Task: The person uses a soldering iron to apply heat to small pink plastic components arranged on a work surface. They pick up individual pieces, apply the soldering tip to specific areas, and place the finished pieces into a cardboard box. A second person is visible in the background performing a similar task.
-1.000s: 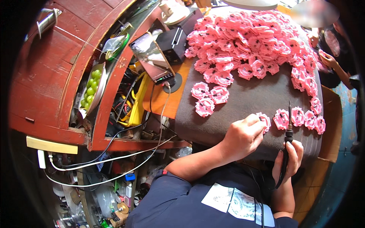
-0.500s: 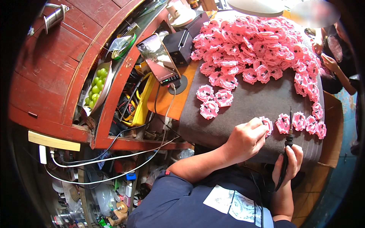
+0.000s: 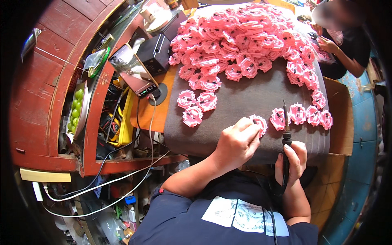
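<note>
White tray (image 3: pixel 85 105): grapes (image 3: pixel 76 108) | left hand (image 3: pixel 239 141): pinching pink piece (image 3: pixel 261 124) | right hand (image 3: pixel 295 161): gripping soldering iron (image 3: pixel 287 137)

A black-handled soldering iron (image 3: pixel 287 136) points its thin tip toward the far side, its shaft crossing the right edge of one notched pink piece (image 3: pixel 277 119). To its left, a partly hidden pink piece (image 3: pixel 261 124) is tilted. Three more (image 3: pixel 313 116) form a row rightward; a heap of pink pieces (image 3: pixel 241 34) lies far.
</note>
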The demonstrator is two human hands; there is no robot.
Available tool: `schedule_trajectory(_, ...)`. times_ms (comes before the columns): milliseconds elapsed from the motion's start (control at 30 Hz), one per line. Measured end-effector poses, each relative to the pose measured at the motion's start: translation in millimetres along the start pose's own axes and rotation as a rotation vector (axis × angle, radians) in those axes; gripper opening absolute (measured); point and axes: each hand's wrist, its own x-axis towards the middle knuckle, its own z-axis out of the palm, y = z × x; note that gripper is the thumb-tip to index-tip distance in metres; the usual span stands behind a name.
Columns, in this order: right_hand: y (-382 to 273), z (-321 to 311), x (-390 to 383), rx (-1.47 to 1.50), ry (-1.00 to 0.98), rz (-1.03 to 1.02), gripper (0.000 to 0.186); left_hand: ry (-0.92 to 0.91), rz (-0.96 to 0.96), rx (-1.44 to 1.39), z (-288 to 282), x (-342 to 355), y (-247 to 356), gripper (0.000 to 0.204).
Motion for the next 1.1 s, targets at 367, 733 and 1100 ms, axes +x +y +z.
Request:
schedule_trajectory(367,-5.1,-0.6,5.1,0.094,-0.007,-0.014,0.037,0.016,0.002,-0.007,0.2,-0.8,-1.0,0.014)
schedule_trajectory(733,-27.2,43.7,68.9,-0.163,-0.322,-0.019,0.044,0.309,-0.015,0.248,-68.9,-28.1,-19.6,0.031)
schedule_trajectory(1100,2.3,24.7,70.5,-0.228,-0.314,0.059,0.042,0.196,-0.096,0.431,-69.9,-58.6,-33.0,0.034)
